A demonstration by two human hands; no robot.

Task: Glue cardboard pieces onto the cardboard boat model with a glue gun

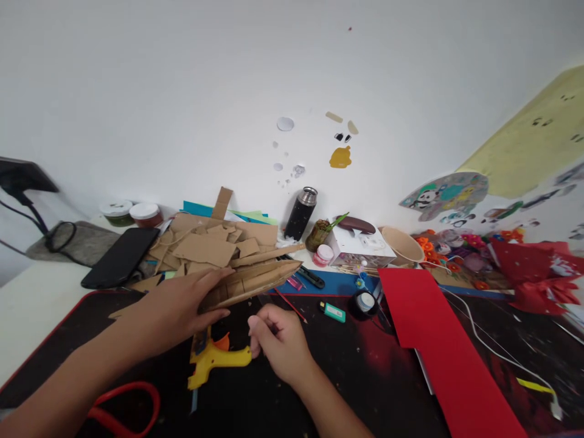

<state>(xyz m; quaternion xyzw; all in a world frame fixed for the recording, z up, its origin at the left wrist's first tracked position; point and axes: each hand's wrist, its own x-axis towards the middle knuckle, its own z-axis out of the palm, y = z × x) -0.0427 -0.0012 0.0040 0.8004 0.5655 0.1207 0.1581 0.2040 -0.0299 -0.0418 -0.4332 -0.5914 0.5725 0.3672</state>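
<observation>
Holding one end of a long, hollow cardboard piece [260,284], the left hand [187,301] in the head view has its fingers closed on it, with the thumb on the near side. The piece is in front of a pile of cardboard scraps [205,248], its open side up. Gripping just the end probably keeps it steady and leaves the rest easy to see. The right hand [279,342] has curled fingers; it is hard to tell if they pinch anything. They are right by the handle of a yellow glue gun [214,359], which lies on the dark worktop [365,389], maybe to stay close by.
</observation>
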